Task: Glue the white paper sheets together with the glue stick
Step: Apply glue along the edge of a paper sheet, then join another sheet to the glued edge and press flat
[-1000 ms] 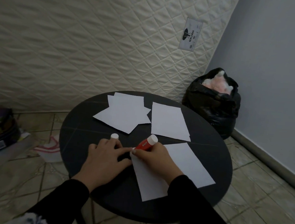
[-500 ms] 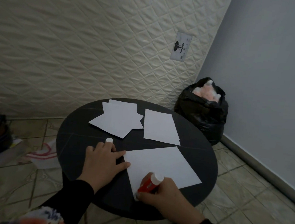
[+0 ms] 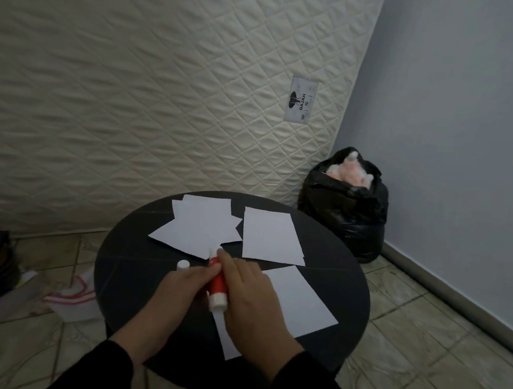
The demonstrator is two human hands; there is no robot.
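- Now the right hand grips the glue stick at the near-left part of the round table; half a second ago it was working low at the near edge of the near sheet.
- Stick lies angled, white base toward the person, far end toward the fanned sheets; tip contact with paper unclear.
- Left hand has shifted right: fingers touch the stick's barrel, whether curled round it I can't tell. Before, it lay flat beside the paper.
- My read: a glue pass just ended; either adjusting or capping is next.
- Cap stands alone, just left of the hands.
- Farther: fanned pile and single sheet toward the far edge, unmoved, not yet joined.
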